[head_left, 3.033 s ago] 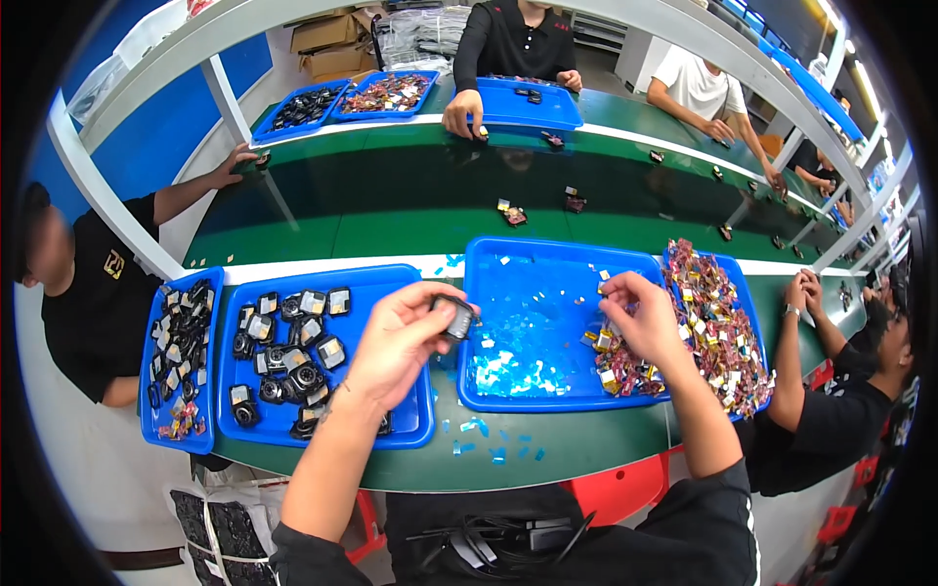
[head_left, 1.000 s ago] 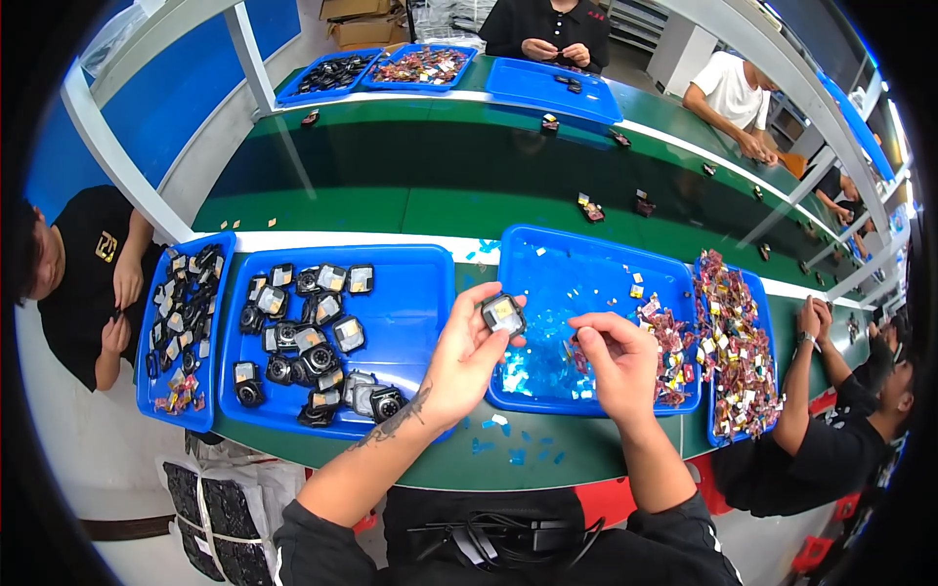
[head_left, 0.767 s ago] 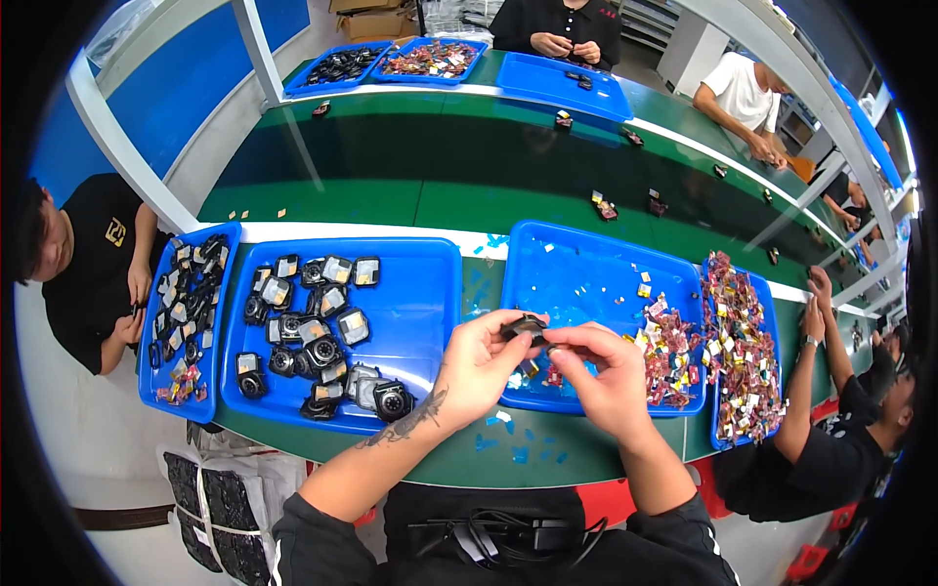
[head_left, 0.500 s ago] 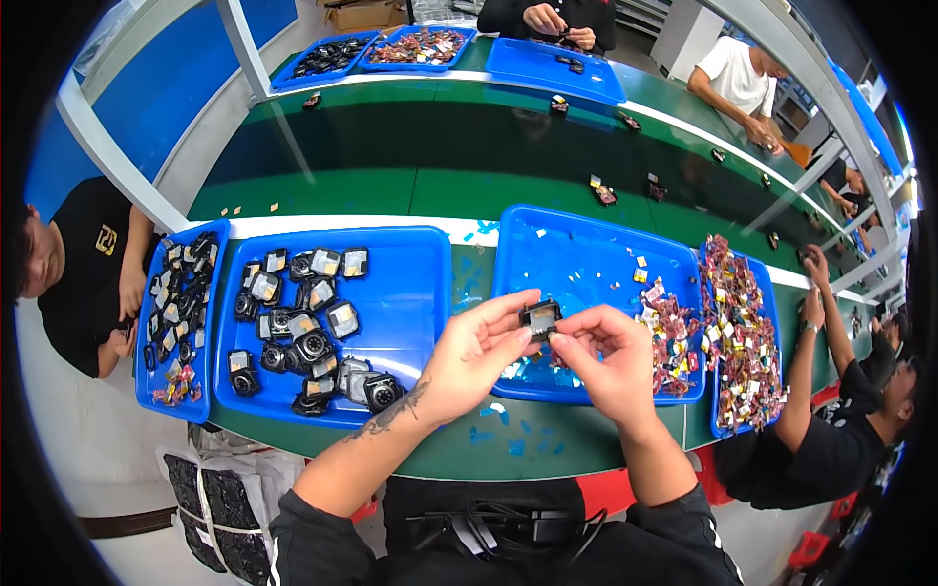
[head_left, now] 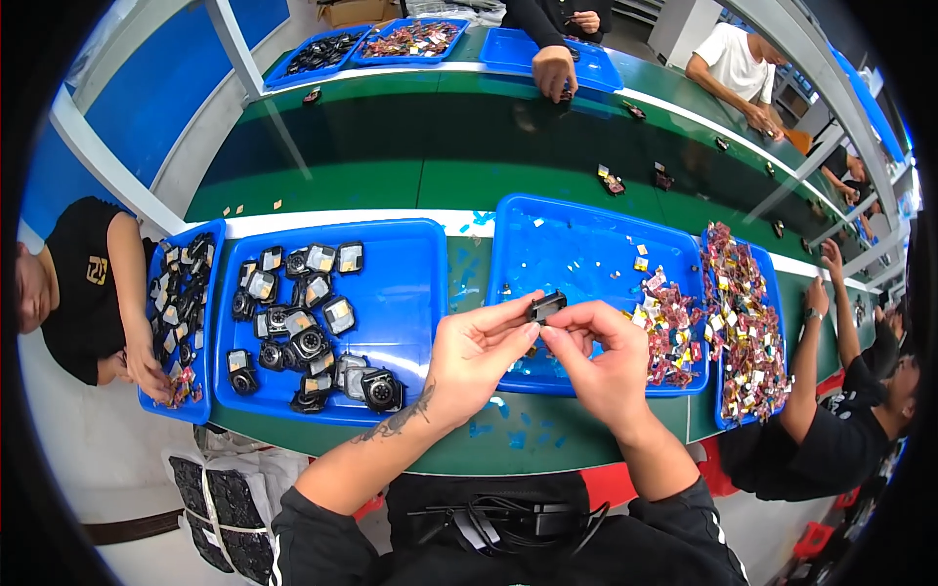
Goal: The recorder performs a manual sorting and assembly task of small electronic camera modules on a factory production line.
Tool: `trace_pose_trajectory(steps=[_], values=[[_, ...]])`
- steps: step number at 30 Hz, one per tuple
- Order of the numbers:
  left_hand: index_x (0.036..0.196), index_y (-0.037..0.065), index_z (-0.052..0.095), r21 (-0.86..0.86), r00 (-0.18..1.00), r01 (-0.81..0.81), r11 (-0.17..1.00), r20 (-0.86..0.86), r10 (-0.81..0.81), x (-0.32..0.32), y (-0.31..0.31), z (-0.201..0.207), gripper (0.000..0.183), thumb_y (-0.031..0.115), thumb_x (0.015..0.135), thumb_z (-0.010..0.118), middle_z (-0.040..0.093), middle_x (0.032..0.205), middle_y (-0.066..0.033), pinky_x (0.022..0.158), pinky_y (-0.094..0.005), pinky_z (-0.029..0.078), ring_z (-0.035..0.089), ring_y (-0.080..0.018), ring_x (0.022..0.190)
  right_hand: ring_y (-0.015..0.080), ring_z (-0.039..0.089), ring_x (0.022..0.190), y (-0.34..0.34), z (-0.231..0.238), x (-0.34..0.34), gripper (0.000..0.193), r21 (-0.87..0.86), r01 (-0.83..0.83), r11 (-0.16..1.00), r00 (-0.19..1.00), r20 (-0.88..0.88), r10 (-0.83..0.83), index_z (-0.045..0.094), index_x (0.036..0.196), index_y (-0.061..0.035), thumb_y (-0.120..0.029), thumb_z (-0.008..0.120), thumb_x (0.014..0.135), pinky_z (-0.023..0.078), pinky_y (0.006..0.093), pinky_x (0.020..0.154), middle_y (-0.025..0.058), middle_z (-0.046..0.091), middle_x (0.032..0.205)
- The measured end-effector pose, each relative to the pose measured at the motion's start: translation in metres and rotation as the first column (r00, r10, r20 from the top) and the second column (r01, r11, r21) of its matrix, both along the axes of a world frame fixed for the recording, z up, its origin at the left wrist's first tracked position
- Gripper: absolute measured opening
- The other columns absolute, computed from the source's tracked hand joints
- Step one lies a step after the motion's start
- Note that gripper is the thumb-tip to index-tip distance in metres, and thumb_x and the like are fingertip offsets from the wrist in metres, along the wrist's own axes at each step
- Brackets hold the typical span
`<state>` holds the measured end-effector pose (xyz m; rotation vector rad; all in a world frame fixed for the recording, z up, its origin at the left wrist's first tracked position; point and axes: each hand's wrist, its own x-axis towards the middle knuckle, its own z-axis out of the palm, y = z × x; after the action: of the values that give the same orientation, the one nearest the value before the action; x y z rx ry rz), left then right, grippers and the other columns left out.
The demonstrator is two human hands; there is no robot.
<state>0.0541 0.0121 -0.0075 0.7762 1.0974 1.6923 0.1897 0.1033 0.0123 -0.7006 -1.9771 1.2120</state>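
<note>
Between both hands, over the near edge of the scrap-strewn blue tray (head_left: 547, 239), is a small black plastic casing (head_left: 548, 307). My left hand (head_left: 484, 356) pinches it from the left with thumb and fingers. From the other side, my right hand (head_left: 604, 356) has its thumb and fingertips closed on the casing's lower right edge. Small reddish circuit boards with white and yellow bits (head_left: 672, 337) are heaped at that tray's right end. Black camera-like units (head_left: 308, 344), some showing a round lens and others a pale screen, fill much of the blue tray (head_left: 403, 293) to the left.
A narrow tray of circuit boards (head_left: 747, 327) stands at right, one of black parts (head_left: 181, 283) at far left. Beyond a white rail, a green conveyor belt (head_left: 469, 146) carries scattered boards. Co-workers sit left, right and across; one person's hand (head_left: 555, 72) is at the belt.
The casing has been tilted in my fingers, so its pale face no longer shows. Across the belt, a co-worker's hand has reached down to a part; the person at left has reached into the narrow tray.
</note>
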Motion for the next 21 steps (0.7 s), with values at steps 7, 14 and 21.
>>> trace_pose_trajectory(steps=[7,14,21], values=[[0.128,-0.007,0.054,0.014,0.993,0.054,0.998,0.103,-0.055,0.004,0.001,-0.005,0.037,0.001,0.092,0.06,0.064,0.118,-0.0141,0.09,-0.0255,0.051,0.061,-0.0139,0.106,0.0042,0.049,0.062,-0.002,0.005,0.0,0.01,0.113,0.041,0.993,0.999,-0.039,-0.036,0.068,0.088,0.001,0.001,0.072,0.079,0.039,0.0201,0.056,0.001,0.064,0.073],[0.127,-0.006,0.055,0.034,1.0,0.018,0.999,0.014,-0.019,0.007,-0.001,-0.007,0.035,0.001,0.092,0.06,0.064,0.119,-0.0131,0.089,-0.0267,0.052,0.062,-0.0139,0.103,0.0056,0.051,0.062,0.002,0.004,0.002,0.008,0.039,-0.013,0.999,0.999,-0.033,0.014,0.069,0.088,0.002,0.0,0.072,0.08,0.042,0.0218,0.057,0.0027,0.066,0.074],[0.127,-0.006,0.055,0.044,1.0,0.016,0.999,0.013,-0.017,0.008,-0.001,-0.011,0.036,0.0,0.092,0.061,0.065,0.117,-0.0125,0.088,-0.0263,0.052,0.062,-0.0136,0.101,0.007,0.056,0.065,0.002,0.005,0.003,0.006,0.015,-0.009,1.0,1.0,-0.013,0.009,0.068,0.085,0.0022,0.0,0.071,0.08,0.046,0.0222,0.061,0.0047,0.067,0.074]])
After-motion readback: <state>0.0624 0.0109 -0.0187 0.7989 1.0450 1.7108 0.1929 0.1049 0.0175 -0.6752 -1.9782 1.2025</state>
